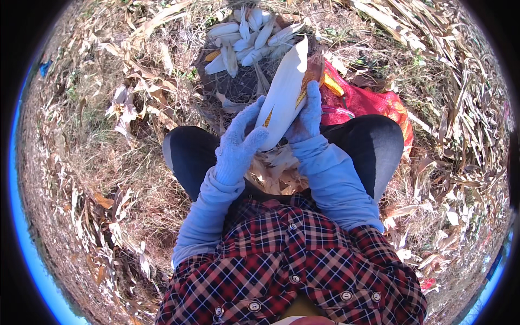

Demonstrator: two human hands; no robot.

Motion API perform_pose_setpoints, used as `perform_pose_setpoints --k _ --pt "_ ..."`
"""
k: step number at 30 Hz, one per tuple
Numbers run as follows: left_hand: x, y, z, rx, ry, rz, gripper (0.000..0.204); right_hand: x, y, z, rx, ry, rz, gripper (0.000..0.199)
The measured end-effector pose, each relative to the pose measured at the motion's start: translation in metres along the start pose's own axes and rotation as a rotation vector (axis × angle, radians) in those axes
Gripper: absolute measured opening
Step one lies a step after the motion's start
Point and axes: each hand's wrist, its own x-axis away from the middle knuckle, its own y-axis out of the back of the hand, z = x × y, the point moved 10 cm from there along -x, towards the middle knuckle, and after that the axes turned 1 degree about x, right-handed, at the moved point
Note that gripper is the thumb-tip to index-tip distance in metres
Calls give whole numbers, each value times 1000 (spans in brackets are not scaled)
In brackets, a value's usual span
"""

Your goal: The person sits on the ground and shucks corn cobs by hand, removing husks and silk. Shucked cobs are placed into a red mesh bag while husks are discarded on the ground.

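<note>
1. Left hand (241,129), gloved, head view: grasping the corn ear (301,98) along its left side.
2. Right hand (307,116), gloved: gripping the ear's right side.
3. Corn ear: tilted between both hands; pale husk (284,86) partly parted, kernels showing.
4. Pile of husk-covered corn (249,40): on ground beyond.
5. Red mesh bag (374,101): just beyond right knee (365,143).

Left grip (238,134) and right grip (307,116) curled inward, forearms (336,181) converging.

White husk (283,95), golden-yellow kernels (267,118), pale-blue gloves (236,135), red bag (374,103), red-black-white plaid shirt (260,238)
</note>
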Motion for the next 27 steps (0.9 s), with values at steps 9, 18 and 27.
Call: perform_pose_setpoints --k 9,18,27 --pt "-5 29 32 -196 234 -299 43 1 -3 1 206 143 -7 58" --pt "-25 52 24 701 -3 -396 31 -3 -7 -14 -16 -42 37 52" --pt "-25 58 75 918 235 -527 37 -13 39 -24 -74 77 -221 41"
